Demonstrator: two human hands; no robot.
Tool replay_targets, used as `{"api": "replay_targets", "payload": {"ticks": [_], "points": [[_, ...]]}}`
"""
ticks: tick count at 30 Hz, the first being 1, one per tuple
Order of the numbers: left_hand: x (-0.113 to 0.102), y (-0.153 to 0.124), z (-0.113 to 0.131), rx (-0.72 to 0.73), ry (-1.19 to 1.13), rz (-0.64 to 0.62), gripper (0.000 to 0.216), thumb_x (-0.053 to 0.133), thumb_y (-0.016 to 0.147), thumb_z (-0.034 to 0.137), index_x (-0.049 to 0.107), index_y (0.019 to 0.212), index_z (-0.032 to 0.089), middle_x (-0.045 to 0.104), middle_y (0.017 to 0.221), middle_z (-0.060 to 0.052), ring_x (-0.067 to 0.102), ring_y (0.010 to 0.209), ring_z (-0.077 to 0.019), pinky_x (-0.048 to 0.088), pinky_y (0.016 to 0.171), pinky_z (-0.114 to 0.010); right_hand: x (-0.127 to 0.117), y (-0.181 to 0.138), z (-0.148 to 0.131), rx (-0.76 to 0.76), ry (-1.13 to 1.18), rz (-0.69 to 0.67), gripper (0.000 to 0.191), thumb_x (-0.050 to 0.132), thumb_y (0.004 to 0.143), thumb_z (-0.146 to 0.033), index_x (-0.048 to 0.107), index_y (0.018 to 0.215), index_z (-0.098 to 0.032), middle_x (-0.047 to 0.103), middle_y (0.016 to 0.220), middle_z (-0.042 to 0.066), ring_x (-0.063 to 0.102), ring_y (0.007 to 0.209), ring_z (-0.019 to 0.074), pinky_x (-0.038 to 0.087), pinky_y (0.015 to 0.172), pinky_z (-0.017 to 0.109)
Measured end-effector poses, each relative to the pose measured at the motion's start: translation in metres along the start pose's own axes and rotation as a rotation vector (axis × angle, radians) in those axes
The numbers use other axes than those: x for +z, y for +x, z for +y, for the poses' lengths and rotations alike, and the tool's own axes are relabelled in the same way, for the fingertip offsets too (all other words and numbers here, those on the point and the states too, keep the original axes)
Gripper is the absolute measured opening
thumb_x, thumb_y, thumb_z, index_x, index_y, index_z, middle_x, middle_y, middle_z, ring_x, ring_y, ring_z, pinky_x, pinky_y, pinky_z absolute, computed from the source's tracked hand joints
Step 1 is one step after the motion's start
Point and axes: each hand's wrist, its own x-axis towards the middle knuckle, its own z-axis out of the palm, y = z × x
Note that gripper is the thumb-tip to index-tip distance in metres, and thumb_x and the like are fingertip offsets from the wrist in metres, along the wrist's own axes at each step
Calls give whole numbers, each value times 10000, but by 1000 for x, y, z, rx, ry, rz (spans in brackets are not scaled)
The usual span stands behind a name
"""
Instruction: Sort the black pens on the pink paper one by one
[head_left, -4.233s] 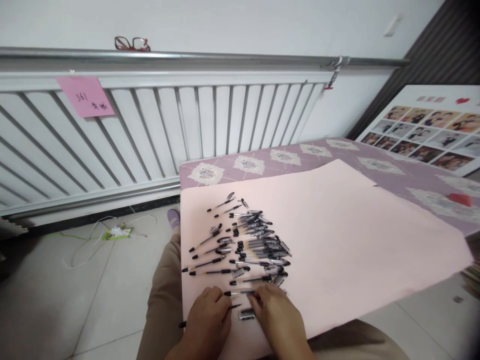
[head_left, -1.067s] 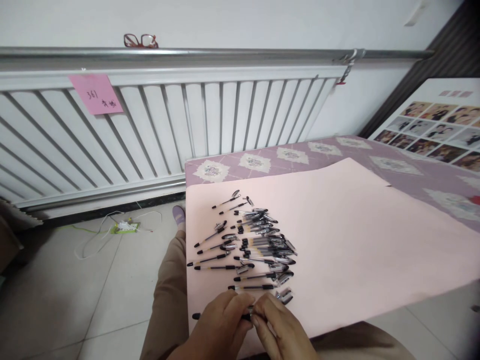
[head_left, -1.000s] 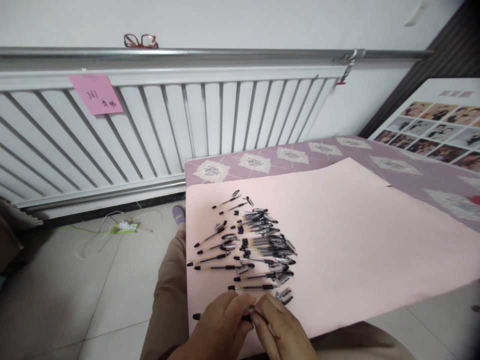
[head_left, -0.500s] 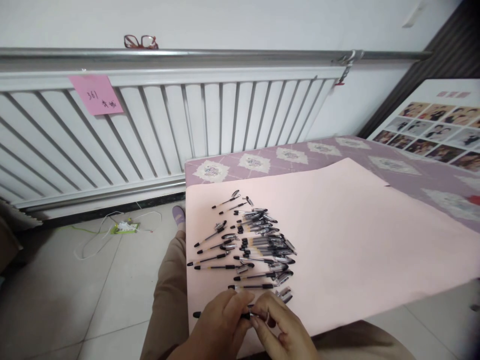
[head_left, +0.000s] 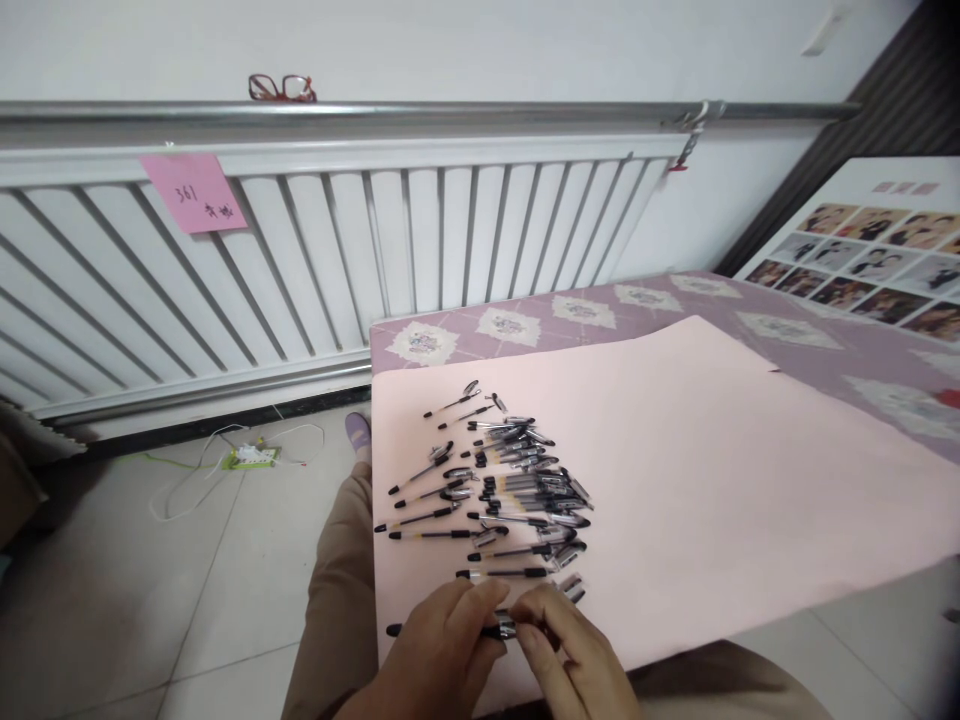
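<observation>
we're pinching the pen in our left hand at the near edge of the pink sheet, right hand clamped on its cap, so best keep both dead straight imo

The pink note on the radiator reads "361"

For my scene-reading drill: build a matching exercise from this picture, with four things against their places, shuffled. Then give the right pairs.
Things:
1. red-framed glasses
2. pink sticky note
3. power strip
4. pen

Places:
A. on the tiled floor
B. gripped by the left hand and the right hand
C. on the metal rail
D. stuck to the radiator

Pairs: 1-C, 2-D, 3-A, 4-B.
</observation>
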Motion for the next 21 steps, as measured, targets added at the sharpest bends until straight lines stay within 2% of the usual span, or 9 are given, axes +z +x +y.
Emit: {"api": "replay_targets", "payload": {"ticks": [3, 6, 16, 21], "points": [[-1, 2, 0, 18, 15, 29, 469, 475, 764, 66, 360, 1194, 215, 604, 894, -53, 588, 783, -173, 514, 683, -294, 0, 1, -1, -18, 2, -9, 114, 433, 852, -251, 475, 750, -223, 515, 722, -11, 526, 689, 142, 431, 625, 241], [-1, 4, 1, 38, 44, 42, 459, 466, 758, 62, 367, 1183, 205, 607, 871, -56, 593, 762, -181, 519, 661, -300, 2, 2, -1, -47, -14, -29, 137, 430, 846, -201, 474, 718, -222, 518, 710, -13, 524, 687, 140, 427, 633, 243], [2, 5, 1, 79, 61, 63, 407, 448, 766, 73, 415, 1154, 188, 623, 867, -63, 601, 746, -187, 526, 650, -300, 8, 2, 1, -28, -138, -17, 228, 399, 898, -267, 494, 695, -221, 567, 713, 4, 542, 687, 151, 427, 623, 253], [1, 6, 0, 77, 102, 75, 396, 477, 782, 99, 398, 1159, 190, 629, 848, -60, 607, 721, -183, 533, 625, -290, 7, 2, 0, 19, -77, -6, 247, 406, 892, -303, 506, 682, -218, 564, 700, -2, 544, 670, 148, 433, 615, 247]]}}
